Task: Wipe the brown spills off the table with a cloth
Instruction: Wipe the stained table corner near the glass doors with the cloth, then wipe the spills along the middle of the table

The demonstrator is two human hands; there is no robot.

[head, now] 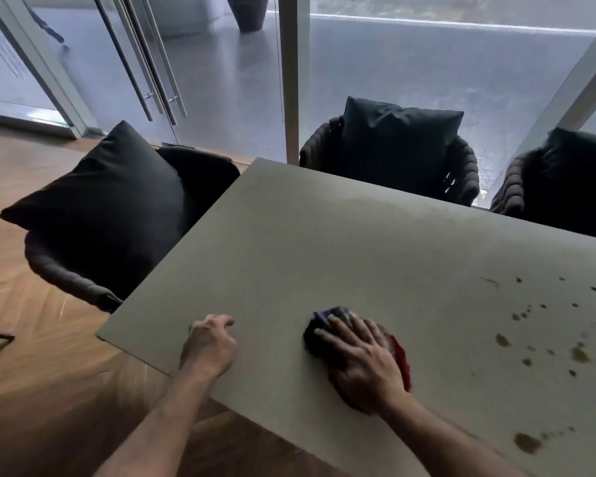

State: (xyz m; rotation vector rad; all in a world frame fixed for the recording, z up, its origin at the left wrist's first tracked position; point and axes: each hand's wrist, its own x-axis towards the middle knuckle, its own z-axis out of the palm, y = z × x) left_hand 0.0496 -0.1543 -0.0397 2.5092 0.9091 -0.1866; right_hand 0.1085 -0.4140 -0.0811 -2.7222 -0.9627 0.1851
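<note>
A grey table (324, 242) fills the middle of the head view. Several brown spills (578, 354) dot its right side, with a bigger blot near the front edge (527, 442). My right hand (362, 359) lies flat with fingers spread on a bunched dark blue and red cloth (320, 325), pressing it to the tabletop left of the spills. My left hand (209, 342) rests on the table near its left edge with the fingers curled under, holding nothing.
A dark chair with a black cushion (107, 197) stands at the table's left end. Two more dark chairs (399, 149) (565, 180) stand along the far side. Behind them are glass doors (145, 63) and a white post (293, 77). Wooden floor (31, 390) lies to the left.
</note>
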